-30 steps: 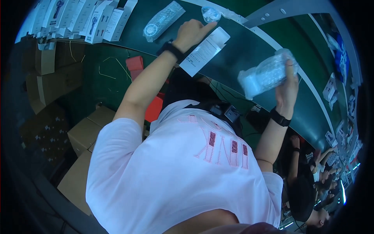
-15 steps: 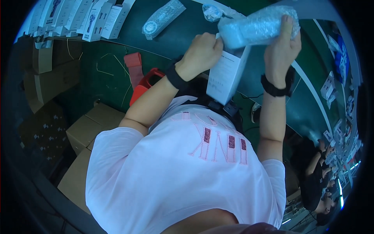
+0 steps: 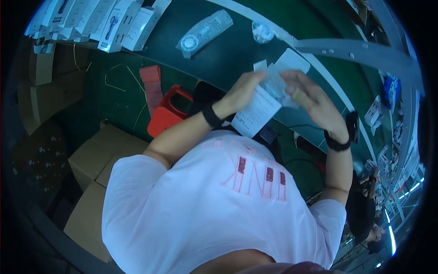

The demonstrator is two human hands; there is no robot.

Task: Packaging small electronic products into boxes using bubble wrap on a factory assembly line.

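My left hand [image 3: 246, 91] is closed around the upper left side of a white carton [image 3: 256, 114], which is tilted near my waist with its top flaps raised. A bubble-wrapped package [image 3: 275, 86] sits partly inside the carton's mouth, its upper end sticking out. My right hand [image 3: 312, 98] curls at the right side of this package, its fingers bent against the wrap and slightly blurred. What is inside the wrap cannot be made out. A second bubble-wrapped package [image 3: 205, 34] lies on the dark green table [image 3: 171, 57] beyond my left hand.
A row of white printed cartons [image 3: 121, 25] stands at the far left. A small wrapped bundle [image 3: 263, 32] lies by the table's far edge, near a metal frame bar [image 3: 351, 50]. A red plastic stool [image 3: 166, 114] and brown cardboard boxes [image 3: 107, 148] are at left. People [image 3: 365, 205] work at right.
The bubble-wrapped package has moved down from above the carton into its mouth. My right hand has come down with it, and the carton tilts more.
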